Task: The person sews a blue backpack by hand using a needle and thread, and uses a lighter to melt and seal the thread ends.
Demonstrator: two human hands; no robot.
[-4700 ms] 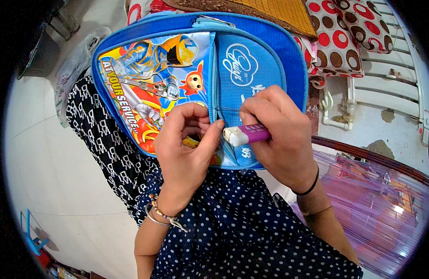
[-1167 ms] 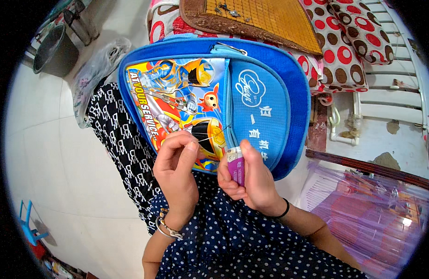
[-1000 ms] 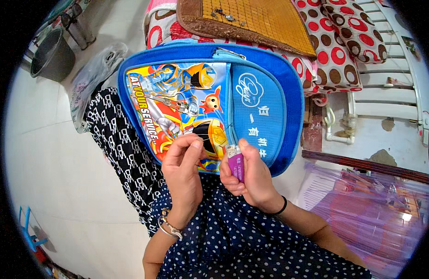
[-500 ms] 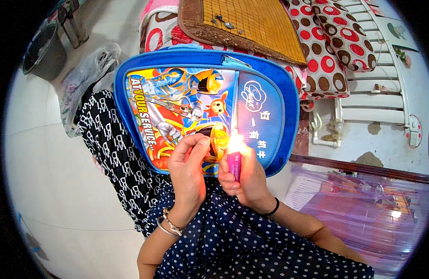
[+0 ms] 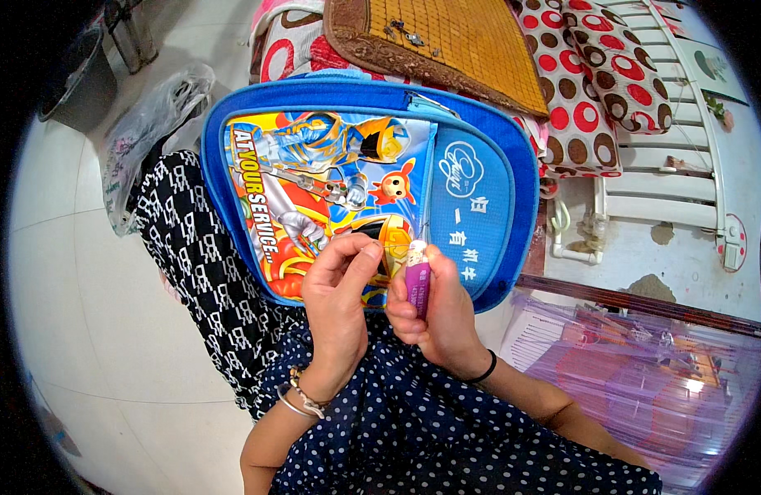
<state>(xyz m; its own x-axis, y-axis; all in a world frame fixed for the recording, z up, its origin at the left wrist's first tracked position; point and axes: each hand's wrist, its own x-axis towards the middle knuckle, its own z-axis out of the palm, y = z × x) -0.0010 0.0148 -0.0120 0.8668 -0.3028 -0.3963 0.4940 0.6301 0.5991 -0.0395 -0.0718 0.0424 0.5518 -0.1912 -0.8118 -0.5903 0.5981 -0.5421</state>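
i have the left hand (image 5: 336, 299) over the lower part of the blue, rounded school backpack (image 5: 372, 177), which carries a glossy cartoon panel. its grip is together: the tips of thumb and forefinger pinch a very thin, pale strand (image 5: 396, 245), and i cannot tell if this is thread or needle. the strand goes from the fingertips toward the right hand (image 5: 443, 312). there the grip is clamped on a small purple plastic lighter (image 5: 417, 290) with a whitish top, which i hold almost upright, near the zipper seam of the backpack.

the backpack lies face up between the navy cloth with white dots (image 5: 413, 421) of the person's clothing and the bed with circle-printed bedding (image 5: 279, 56). i cannot tell what supports it from below. on the bed i see a yellow-brown woven mat (image 5: 471, 62) with small metallic pieces (image 5: 411, 36) on it. to the left, on the pale floor (image 5: 141, 330), there are a crumpled clear plastic bag (image 5: 156, 136) and a dark grey bucket (image 5: 90, 87).
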